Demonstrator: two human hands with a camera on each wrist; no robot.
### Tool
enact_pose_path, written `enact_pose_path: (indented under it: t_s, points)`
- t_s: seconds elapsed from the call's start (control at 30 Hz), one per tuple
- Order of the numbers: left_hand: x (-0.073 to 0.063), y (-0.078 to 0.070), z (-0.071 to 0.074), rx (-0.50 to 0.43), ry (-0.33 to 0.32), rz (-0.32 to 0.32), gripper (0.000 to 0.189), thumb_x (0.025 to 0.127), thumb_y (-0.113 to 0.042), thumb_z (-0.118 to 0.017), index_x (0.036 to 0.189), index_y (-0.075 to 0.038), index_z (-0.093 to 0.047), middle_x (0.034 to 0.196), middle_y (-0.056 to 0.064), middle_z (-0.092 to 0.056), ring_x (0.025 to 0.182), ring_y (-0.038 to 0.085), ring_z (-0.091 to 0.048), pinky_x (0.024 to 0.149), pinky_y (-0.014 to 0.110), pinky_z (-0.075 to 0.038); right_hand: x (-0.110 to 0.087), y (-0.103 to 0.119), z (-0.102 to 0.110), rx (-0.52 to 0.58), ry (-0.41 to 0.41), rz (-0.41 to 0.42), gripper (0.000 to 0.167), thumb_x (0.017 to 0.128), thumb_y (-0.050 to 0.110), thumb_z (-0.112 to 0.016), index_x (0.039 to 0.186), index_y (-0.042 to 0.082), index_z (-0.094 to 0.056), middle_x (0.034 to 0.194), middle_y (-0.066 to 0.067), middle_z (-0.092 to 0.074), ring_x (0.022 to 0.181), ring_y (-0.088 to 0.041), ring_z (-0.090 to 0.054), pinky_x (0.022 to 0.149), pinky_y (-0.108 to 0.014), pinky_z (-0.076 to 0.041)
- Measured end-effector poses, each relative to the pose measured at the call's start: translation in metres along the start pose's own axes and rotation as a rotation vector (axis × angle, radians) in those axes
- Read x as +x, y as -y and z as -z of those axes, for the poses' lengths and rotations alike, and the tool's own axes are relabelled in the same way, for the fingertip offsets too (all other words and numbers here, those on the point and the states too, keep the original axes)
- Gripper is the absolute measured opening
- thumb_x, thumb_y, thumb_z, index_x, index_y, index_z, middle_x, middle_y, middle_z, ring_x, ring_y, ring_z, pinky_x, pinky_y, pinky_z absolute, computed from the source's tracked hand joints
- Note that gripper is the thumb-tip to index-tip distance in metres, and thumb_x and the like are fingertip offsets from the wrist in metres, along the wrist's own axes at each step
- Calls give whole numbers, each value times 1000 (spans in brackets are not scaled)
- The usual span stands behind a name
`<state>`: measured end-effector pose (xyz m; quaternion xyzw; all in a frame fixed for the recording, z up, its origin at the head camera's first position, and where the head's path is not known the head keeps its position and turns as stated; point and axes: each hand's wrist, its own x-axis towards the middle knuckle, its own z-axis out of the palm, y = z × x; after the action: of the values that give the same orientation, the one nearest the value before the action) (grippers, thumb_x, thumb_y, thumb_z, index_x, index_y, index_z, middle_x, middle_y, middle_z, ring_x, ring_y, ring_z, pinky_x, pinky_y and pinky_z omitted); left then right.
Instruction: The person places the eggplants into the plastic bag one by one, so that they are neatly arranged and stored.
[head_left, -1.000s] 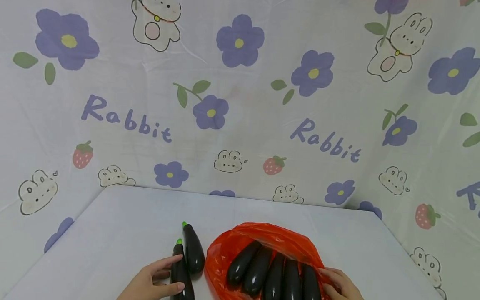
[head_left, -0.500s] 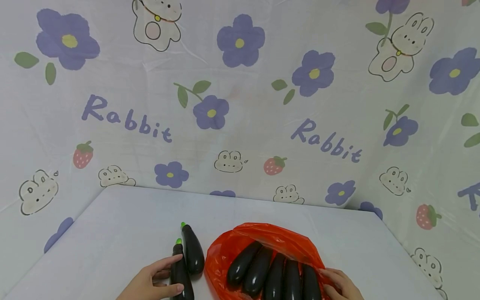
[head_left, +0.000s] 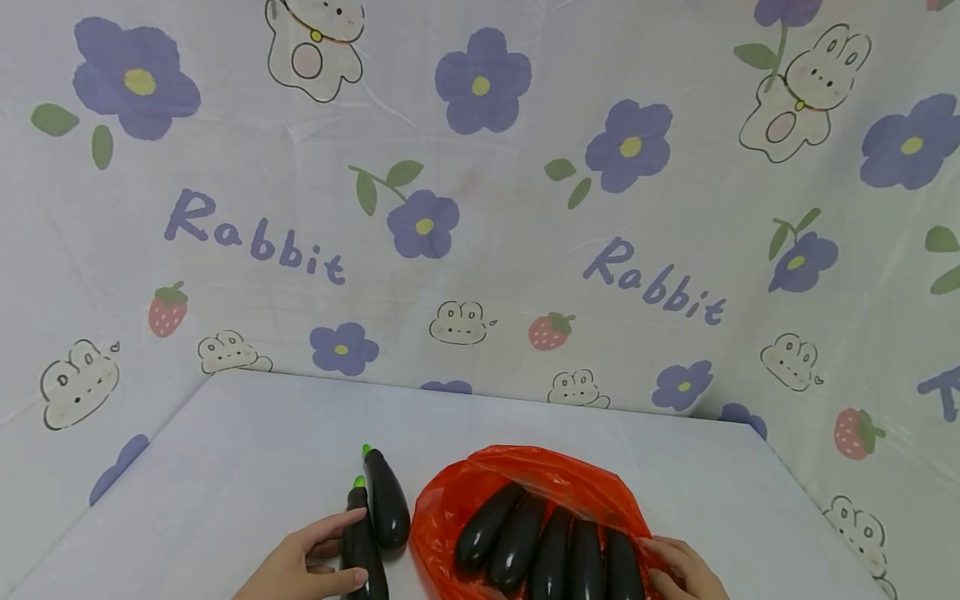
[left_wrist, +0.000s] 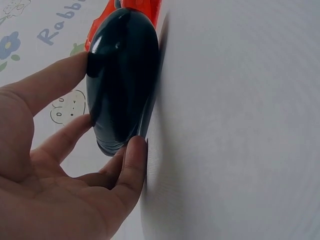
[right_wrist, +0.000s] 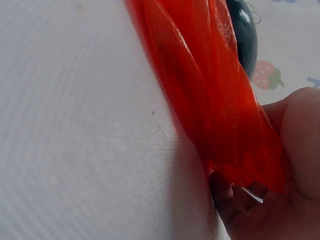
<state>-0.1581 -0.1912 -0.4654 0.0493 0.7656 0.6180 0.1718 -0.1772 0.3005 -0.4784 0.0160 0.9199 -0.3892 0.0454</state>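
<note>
My left hand [head_left: 302, 565] grips a dark eggplant [head_left: 361, 546] with a green stem tip, thumb on one side and fingers on the other. In the left wrist view its rounded end [left_wrist: 122, 75] faces the camera, with the fingers [left_wrist: 60, 82] curled about it. A second eggplant [head_left: 387, 504] lies close against its right side. Right of both, a red plastic bag [head_left: 442, 500] lies with its mouth spread, and several eggplants [head_left: 551, 554] rest side by side inside. At the bag's right edge my right hand [head_left: 681, 571] pinches the plastic, which bunches between thumb and fingers in the right wrist view.
A white table [head_left: 262, 450] bears everything, its far edge meeting a hanging cloth [head_left: 487, 250] printed with flowers, rabbits and strawberries. The cloth also runs along the left and right sides. The bag's near part is cut off by the frame's bottom.
</note>
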Motion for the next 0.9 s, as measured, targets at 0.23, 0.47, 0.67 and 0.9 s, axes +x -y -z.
enact_pose_path:
  t_s: [0.23,0.47,0.67,0.9]
  points:
    - [0,2,2,-24,27,-28,72,87,-20,-76,148,-3,-41,134,33,-49,111,43,-58,82,50,-55,0,1,1,4,7,8,38,92,9,-61,129,-1,-61,128,-15,-55,102,-27,-58,87,-49,-53]
    - [0,5,3,-62,38,-27,72,88,-17,-75,149,-2,-40,131,30,-51,110,41,-59,82,50,-55,2,0,2,-19,17,25,37,92,7,-61,128,-2,-61,127,-15,-55,103,-27,-58,88,-50,-52]
    - [1,5,4,-44,28,-28,70,87,-16,-76,148,-4,-42,131,29,-51,109,40,-59,82,51,-54,3,0,2,-15,17,29,36,92,5,-60,127,-3,-62,126,-16,-55,102,-28,-59,87,-50,-53]
    - [1,3,2,-43,7,-22,71,85,-16,-79,146,-4,-45,129,26,-52,105,35,-60,83,49,-55,4,-1,0,-40,11,24,37,91,5,-61,127,-2,-62,126,-15,-56,103,-28,-58,88,-51,-52]
